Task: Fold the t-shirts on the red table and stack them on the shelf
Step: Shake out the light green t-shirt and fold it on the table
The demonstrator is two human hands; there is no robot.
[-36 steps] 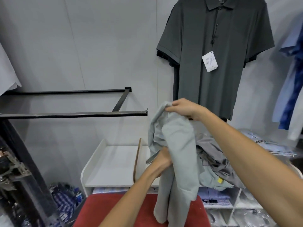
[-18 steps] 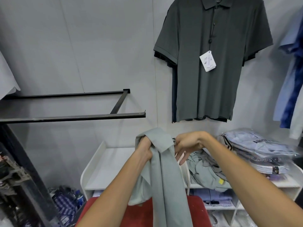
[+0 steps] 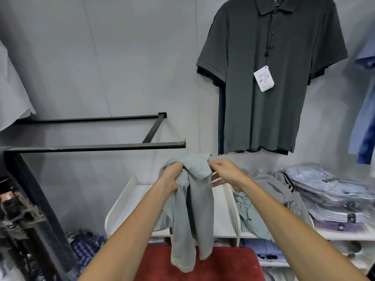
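Now, with your left hand (image 3: 172, 175) gripping the bunched t-shirt (image 3: 192, 209) and your right hand (image 3: 225, 173) pinching its collar, shake it open over the bench (image 3: 227, 264).

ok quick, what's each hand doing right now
Left hand: gripping the grey shirt near its top, fingers curled round the cloth.
Right hand: pinching the shirt's top edge.

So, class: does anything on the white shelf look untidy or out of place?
Yes. A crumpled heap of grey shirts lies unfolded in the shelf compartment, beside neatly bagged shirts stacked flat.
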